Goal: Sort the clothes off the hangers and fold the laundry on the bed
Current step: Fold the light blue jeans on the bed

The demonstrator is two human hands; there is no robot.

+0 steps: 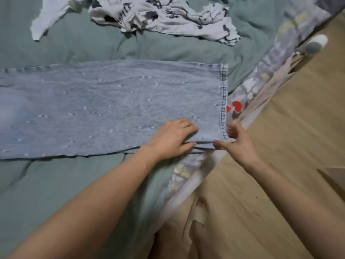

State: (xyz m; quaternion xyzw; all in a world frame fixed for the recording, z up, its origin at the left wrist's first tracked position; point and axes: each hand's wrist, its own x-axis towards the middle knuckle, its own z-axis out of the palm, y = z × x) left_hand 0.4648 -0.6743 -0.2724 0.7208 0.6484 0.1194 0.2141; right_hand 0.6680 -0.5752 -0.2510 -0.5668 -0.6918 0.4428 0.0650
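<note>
Left hand [172, 136] lies flat w/ straight fingers on the jeans [112, 107], spread across mid-frame on the bed [56, 184]; right hand [237, 141] pinches the hem corner at lower right. Looks like the folding step: next move prob. needs that hem end lifted & carried toward frame left. Waist end is cut off at left edge, & the crumpled white printed garment [168, 17] at top is too bunched to identify
</note>
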